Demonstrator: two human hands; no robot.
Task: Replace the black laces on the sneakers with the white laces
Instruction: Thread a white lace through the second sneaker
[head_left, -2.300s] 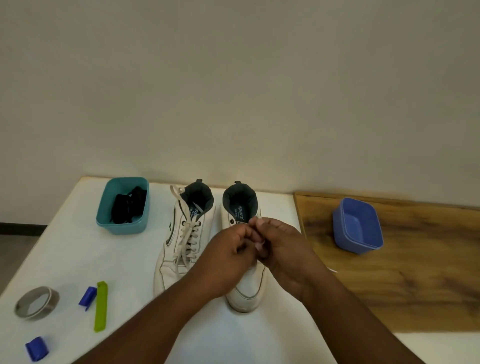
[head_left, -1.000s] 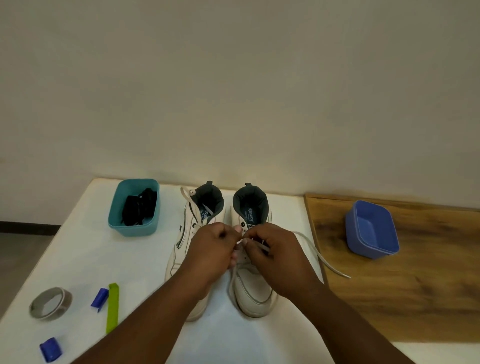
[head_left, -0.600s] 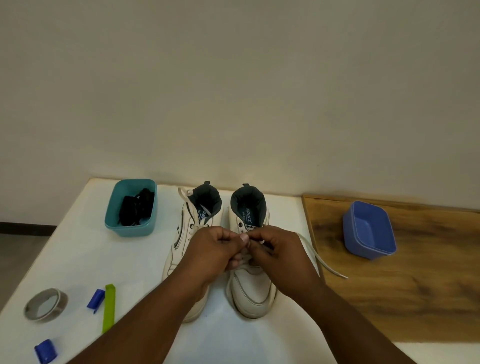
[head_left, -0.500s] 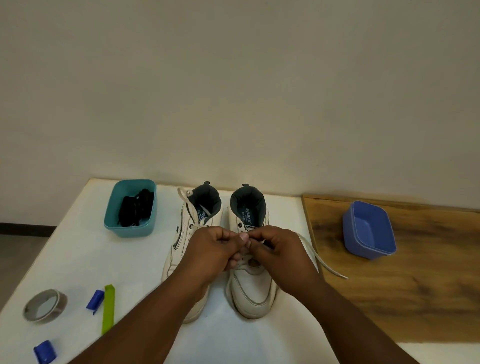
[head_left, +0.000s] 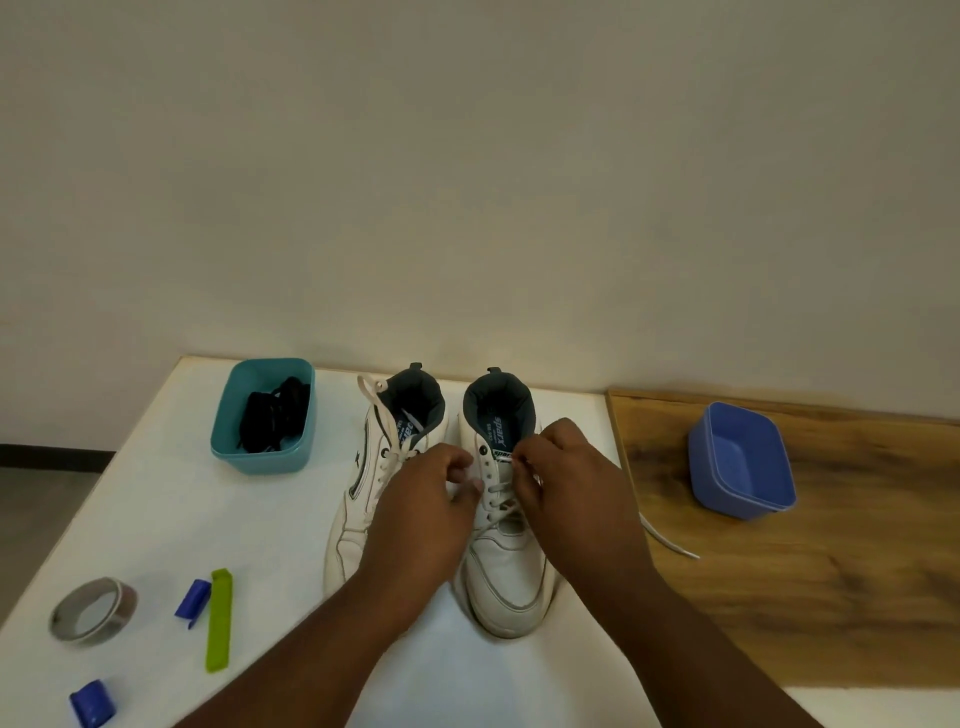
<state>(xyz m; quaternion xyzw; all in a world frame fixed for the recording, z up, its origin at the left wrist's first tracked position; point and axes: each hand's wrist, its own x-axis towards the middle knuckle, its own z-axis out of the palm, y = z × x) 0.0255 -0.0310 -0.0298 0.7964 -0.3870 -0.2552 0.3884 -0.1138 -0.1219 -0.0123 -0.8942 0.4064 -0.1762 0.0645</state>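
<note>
Two white high-top sneakers stand side by side on the white table, toes toward me. The left sneaker (head_left: 363, 499) is laced in white, one lace end lying over its collar. Over the right sneaker (head_left: 506, 566) both hands work the white lace (head_left: 496, 491) at the upper eyelets. My left hand (head_left: 423, 512) pinches the lace on the left side; my right hand (head_left: 569, 483) pinches it near the tongue. A loose lace end (head_left: 670, 543) trails right onto the wooden board. The black laces (head_left: 272, 413) lie bundled in the teal bin (head_left: 260, 457).
A blue tub (head_left: 740, 462) sits on the wooden board (head_left: 805, 597) at the right. At the front left lie a tape roll (head_left: 93, 610), a green clip (head_left: 218, 618) and two small blue clips (head_left: 192, 603) (head_left: 92, 701). A wall rises behind the table.
My hands have parted a little across the right sneaker's upper eyelets, baring the crossed lace between them. The loose lace end at the right lies shorter on the board.
</note>
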